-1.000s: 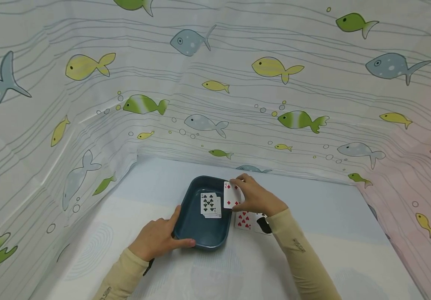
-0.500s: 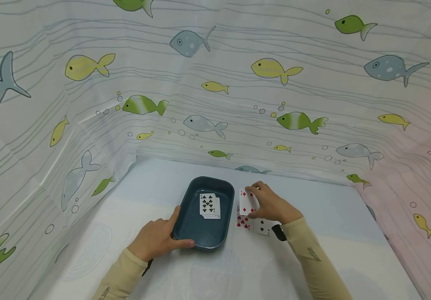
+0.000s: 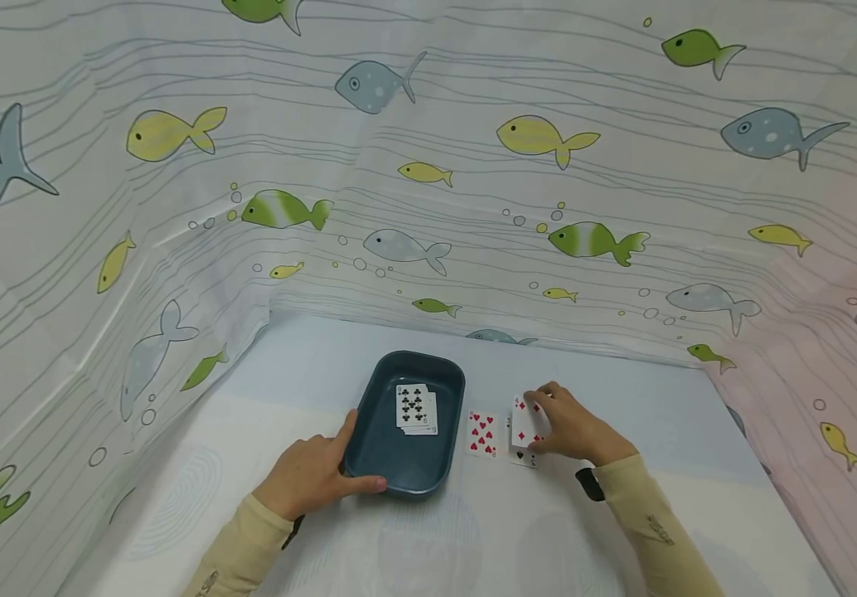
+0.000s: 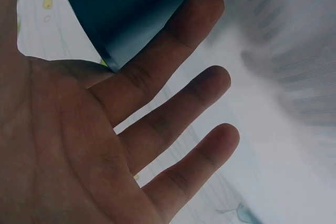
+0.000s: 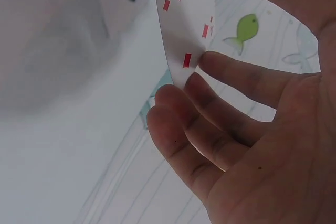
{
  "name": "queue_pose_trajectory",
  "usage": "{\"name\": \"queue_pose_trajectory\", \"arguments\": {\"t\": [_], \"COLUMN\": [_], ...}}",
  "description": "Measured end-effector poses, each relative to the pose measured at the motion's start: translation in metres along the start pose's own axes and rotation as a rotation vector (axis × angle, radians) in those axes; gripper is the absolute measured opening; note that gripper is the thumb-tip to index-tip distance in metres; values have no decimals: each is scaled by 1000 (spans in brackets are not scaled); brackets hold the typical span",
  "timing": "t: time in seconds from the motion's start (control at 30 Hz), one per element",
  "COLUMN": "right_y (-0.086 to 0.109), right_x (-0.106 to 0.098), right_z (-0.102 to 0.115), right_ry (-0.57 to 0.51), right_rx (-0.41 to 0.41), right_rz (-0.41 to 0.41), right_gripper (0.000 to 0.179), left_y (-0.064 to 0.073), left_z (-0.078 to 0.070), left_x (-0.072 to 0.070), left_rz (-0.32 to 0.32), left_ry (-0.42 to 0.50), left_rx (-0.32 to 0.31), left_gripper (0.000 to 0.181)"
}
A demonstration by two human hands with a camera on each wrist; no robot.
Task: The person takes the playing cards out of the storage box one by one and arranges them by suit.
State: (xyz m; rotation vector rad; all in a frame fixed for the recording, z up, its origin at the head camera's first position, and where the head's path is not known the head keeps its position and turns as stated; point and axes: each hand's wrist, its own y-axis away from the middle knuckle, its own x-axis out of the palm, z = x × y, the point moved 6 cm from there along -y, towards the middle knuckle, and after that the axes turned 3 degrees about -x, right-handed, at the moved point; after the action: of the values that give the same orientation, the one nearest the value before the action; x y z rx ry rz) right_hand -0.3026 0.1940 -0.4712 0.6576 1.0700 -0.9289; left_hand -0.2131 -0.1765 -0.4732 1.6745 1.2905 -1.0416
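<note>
My right hand (image 3: 576,425) holds a playing card with red diamonds (image 3: 525,421) by its edges. In the right wrist view the same diamonds card (image 5: 184,22) looks bowed between thumb and fingers. Below it is a black-suited card (image 3: 523,458), mostly covered; whether the two touch I cannot tell. Beside these, a hearts card (image 3: 482,434) lies face up. My left hand (image 3: 317,474) rests against the near left corner of a dark blue tray (image 3: 406,477), thumb on the near side. In the left wrist view three fingers (image 4: 176,114) stick out straight, off the tray.
Inside the tray is a small stack of playing cards, a clubs card (image 3: 412,405) on top. The pale tabletop (image 3: 466,547) runs back to a fish-printed cloth wall (image 3: 473,249), which also rises at the left and right.
My right hand has carried the diamonds card rightward, from the tray's right rim across the hearts card to above the black-suited card. The left hand and the tray have stayed put.
</note>
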Motion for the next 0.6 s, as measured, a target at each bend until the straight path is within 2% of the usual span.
{"name": "queue_pose_trajectory", "arguments": {"t": [0.23,0.6], "right_y": [13,26], "right_x": [-1,5], "right_z": [-22,-35], "right_ry": [-4,-14], "right_rx": [39,51], "right_rz": [7,40], "right_gripper": [83,80], "left_y": [-1,-3], "left_z": [0,2], "left_x": [0,2], "left_rz": [7,12], "left_ry": [-7,-3], "left_rx": [6,-3], "left_gripper": [130,131]}}
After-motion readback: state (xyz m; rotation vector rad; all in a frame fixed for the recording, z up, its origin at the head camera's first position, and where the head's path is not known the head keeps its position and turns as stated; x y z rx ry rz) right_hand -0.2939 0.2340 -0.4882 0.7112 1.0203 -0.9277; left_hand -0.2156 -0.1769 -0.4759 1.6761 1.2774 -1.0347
